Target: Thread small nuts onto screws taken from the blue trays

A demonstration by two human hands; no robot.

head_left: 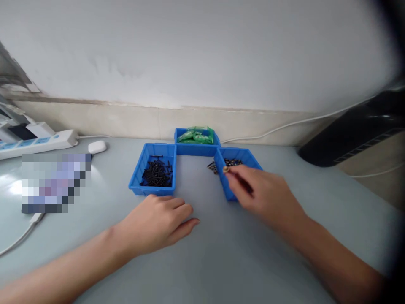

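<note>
My right hand (257, 190) is over the right blue bin (226, 183), thumb and forefinger pinched on a small brass-coloured piece (225, 169). Inside that bin lie small metal parts (233, 162), partly hidden by the hand, and a few more metal parts (211, 167) sit beside its left wall. My left hand (166, 217) rests on the grey table (202, 261), fingers curled and pressed together; whether anything is under them is hidden. Just beyond it stands the left blue bin (136, 177) with black screws (157, 173).
At the back, a third blue bin (198, 149) holds green packets (198, 136). On the left are a power strip (41, 141), a white case (97, 147) and a blurred-out device (57, 183) with a cable. A black cylindrical object (344, 131) stands at the right.
</note>
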